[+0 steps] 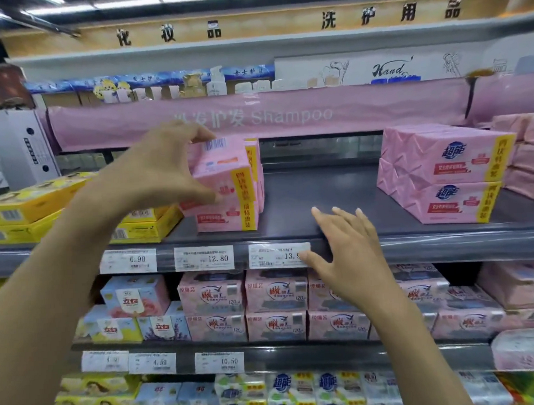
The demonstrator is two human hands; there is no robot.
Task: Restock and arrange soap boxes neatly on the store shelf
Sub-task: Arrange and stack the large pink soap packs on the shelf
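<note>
Far left, mid shelf: yellow soap boxes (pixel 45 206), stacked two high, lying flat, barcodes out front. Just right of them, the person's left hand (pixel 154 170) grips the top pink soap pack (pixel 218 173). Its fingers curl over the top edge by the barcode and the thumb is clamped under the front face. That pack sits tilted, not square w/ the lower pink pack (pixel 226 218), which lies flat at the shelf front. More pink packs w/ yellow side strips are tucked right behind.

Overhead, a pink banner (pixel 256 117) reads "Shampoo".

Centre: the dark shelf deck (pixel 320 187) runs btwn the two pink groups. On the rail under it are three price tags (pixel 204 258): 6.90, 12.80, and a third partly covered.

The right hand (pixel 347 247) is wide open and holds nothing. Its fingers are straight and spread, tips at the deck's front edge, thumb across that third tag. Can't tell how firmly it presses.

Right of the gap, well apart from the left group, is a tidy stack of pink soap packs (pixel 448 176), two high, labels fwd, yellow strip at the right end. At the far right edge are more pink packs (pixel 527 160), blurred.

Shelf below: blue & yellow soap boxes (pixel 132 297) at left, then rows of lower pink packs (pixel 245 304) two high, some hidden behind the right forearm.
</note>
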